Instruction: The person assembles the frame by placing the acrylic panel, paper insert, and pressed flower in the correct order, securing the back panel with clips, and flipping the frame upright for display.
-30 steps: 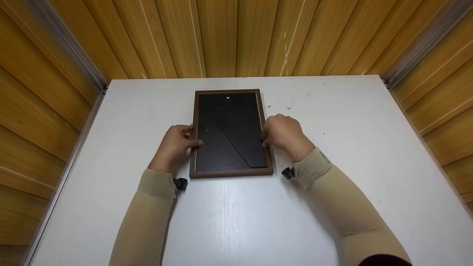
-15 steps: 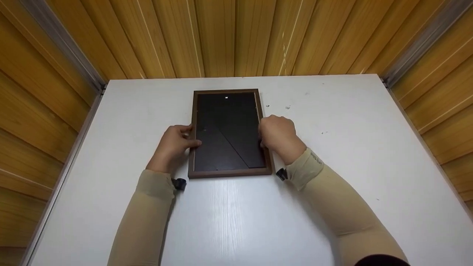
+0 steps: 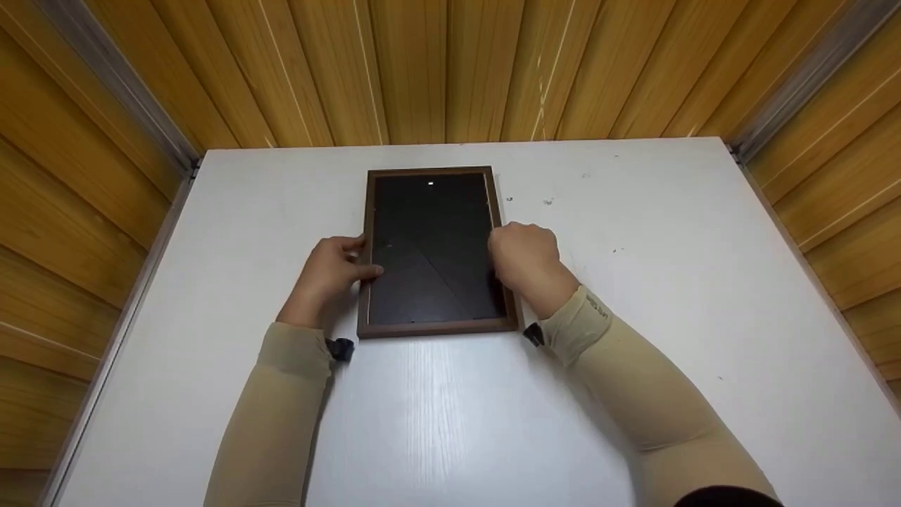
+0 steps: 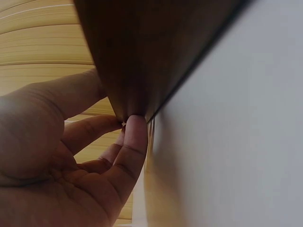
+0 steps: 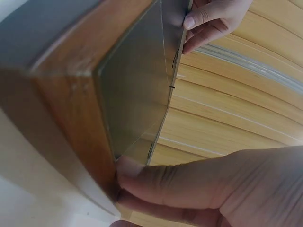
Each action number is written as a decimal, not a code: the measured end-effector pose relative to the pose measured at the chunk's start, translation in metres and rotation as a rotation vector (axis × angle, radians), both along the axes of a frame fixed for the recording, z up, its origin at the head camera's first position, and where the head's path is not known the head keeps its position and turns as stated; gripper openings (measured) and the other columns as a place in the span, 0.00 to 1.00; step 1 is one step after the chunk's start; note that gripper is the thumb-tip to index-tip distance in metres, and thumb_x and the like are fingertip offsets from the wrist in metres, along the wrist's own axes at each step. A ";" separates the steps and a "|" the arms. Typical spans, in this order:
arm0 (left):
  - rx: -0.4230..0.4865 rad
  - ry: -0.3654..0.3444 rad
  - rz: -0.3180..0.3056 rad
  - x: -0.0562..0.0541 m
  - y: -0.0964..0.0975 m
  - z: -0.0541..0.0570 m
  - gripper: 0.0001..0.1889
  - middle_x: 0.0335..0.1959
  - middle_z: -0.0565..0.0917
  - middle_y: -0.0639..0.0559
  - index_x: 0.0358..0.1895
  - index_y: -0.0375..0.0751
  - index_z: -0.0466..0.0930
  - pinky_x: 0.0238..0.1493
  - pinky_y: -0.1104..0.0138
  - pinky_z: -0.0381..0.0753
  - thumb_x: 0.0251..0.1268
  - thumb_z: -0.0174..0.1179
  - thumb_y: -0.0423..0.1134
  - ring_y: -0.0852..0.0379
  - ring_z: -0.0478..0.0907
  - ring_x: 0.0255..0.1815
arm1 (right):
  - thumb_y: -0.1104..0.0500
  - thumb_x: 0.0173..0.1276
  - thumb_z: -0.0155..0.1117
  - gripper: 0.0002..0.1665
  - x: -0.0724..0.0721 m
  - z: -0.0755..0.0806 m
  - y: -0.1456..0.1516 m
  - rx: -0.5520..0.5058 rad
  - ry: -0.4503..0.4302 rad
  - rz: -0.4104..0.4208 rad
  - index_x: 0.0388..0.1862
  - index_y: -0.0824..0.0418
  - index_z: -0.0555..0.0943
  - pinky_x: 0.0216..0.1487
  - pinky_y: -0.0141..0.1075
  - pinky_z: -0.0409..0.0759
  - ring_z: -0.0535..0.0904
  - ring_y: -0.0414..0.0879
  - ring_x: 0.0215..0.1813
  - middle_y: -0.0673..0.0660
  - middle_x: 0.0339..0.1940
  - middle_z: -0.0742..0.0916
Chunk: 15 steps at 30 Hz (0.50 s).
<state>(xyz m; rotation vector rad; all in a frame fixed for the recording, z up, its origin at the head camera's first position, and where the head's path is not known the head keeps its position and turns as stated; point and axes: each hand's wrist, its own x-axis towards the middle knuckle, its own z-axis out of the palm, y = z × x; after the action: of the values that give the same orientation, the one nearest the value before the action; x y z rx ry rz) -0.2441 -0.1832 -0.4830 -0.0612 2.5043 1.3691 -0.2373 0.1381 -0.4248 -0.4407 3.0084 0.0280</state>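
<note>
A brown wooden picture frame lies on the white table with its black backing facing up. A diagonal line of the easel stand crosses the backing. My left hand grips the frame's left side, thumb on top and fingers against the outer edge; the left wrist view shows the fingertips at that edge. Over the right side my right hand is curled. In the right wrist view its thumb presses where the backing meets the wood, with a finger below along the frame's side.
The white table carries a few small dark marks at the right. Wood-patterned panels stand behind it and on both sides. A small black device sits at the left wrist, and another at the right.
My right hand has shifted slightly left, further over the frame's right edge, and its fingertips are now hidden from the head view. My left hand keeps the same hold.
</note>
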 end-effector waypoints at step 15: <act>0.004 -0.003 0.000 -0.002 -0.007 0.000 0.42 0.83 0.78 0.36 0.87 0.37 0.69 0.81 0.44 0.79 0.74 0.78 0.39 0.37 0.80 0.78 | 0.70 0.72 0.68 0.11 -0.001 -0.004 -0.004 -0.074 0.010 -0.048 0.31 0.62 0.93 0.36 0.55 0.93 0.88 0.54 0.32 0.63 0.35 0.95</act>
<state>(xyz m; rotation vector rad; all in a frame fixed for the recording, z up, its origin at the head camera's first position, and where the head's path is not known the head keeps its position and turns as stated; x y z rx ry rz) -0.2465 -0.1902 -0.4831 -0.0629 2.4987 1.3734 -0.2388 0.1343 -0.4284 -0.3763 3.0360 -0.0849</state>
